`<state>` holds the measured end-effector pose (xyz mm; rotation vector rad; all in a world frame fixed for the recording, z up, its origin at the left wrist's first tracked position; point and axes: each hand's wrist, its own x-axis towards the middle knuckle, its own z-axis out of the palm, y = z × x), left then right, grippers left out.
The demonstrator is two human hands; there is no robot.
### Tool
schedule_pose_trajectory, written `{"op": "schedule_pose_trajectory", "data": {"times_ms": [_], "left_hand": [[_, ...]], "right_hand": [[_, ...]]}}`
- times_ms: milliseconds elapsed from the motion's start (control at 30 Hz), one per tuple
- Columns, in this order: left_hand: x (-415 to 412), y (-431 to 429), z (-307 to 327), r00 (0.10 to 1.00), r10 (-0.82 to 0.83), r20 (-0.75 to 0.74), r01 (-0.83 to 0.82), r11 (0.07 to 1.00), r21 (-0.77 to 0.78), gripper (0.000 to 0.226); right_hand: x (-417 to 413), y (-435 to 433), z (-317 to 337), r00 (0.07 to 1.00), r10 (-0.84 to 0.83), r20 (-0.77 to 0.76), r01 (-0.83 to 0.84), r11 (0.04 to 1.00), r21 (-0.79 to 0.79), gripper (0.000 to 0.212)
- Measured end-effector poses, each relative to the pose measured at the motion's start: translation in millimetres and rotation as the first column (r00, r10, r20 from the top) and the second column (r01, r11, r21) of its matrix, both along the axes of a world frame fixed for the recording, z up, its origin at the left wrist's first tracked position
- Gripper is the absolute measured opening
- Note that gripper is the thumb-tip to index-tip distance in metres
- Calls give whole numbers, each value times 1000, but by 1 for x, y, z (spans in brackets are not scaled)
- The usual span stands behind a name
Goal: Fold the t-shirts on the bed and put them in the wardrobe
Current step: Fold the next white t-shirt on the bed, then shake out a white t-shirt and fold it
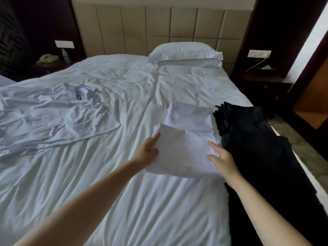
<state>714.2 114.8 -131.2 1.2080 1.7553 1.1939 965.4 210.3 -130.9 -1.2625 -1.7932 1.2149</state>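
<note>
Noted folded shirt (184,155) on bed (159,210), lying between the hands. Found left hand (148,149) at its left edge: forefinger straight along the cloth, thumb against it, other fingers hidden. Cannot tell whether gripping or only pressing. Found right hand (223,160) on the right edge, thumb and forefinger spread flat on top, holding nothing.

Seen just beyond the hands: a further folded white layer touching the shirt; same garment or a second, cannot tell. Well left of left hand: loose shirt (53,118), spread, creased, not yet folded. Just right of right hand: dark garment (257,139), heaped.

Judged step: squaring and flattening the last fold. Next, prob.: slide both hands under and lift w/o letting layers slip. Wardrobe not positively ID'd; poss. the wood recess (308,107) far right.
</note>
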Motion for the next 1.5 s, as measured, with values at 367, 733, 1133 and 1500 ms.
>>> {"op": "schedule_pose_trajectory", "data": {"times_ms": [367, 733, 1133, 1500], "left_hand": [[9, 57, -59, 953, -60, -296, -37, 949, -312, 69], [16, 27, -46, 789, -169, -591, -72, 929, -362, 53], [-88, -85, -17, 810, 43, -585, -175, 969, -172, 72], [-256, -197, -27, 714, 239, -658, -438, 885, -155, 65]], "right_hand": [[-7, 44, -49, 886, 8, 464, -6, 1000, -5, 56], [-16, 15, -30, 520, -83, 850, -173, 965, 200, 43], [-155, -69, 7, 692, 208, 691, -544, 780, 309, 48], [-353, -127, 9, 592, 438, 677, -727, 653, 212, 50]]}}
